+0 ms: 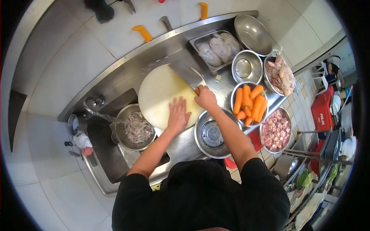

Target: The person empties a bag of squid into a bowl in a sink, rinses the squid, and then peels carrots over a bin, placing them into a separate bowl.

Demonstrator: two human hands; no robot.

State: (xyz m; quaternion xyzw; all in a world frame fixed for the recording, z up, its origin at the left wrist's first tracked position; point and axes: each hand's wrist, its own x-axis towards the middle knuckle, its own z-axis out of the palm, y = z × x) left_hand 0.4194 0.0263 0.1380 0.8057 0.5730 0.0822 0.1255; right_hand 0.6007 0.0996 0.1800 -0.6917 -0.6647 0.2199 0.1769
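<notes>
My left hand [178, 115] lies flat with fingers spread on a round white cutting board [154, 92]. In my right hand [206, 97] is the handle of a cleaver [187, 73], its broad blade resting over the board's far right part. Close to my right forearm stands a steel bowl [212, 134] with a little clear liquid in it. Whole peeled carrots [250, 103] fill another bowl just right of my right hand.
Tap water runs from a faucet [91, 104] into a bowl of pale strips [135, 128] at the sink. Bagged pale meat [219, 48] sits in a steel tray at the back. Diced pink meat [275, 130] fills a bowl on the right. Yellow-handled knives [143, 34] hang on the wall.
</notes>
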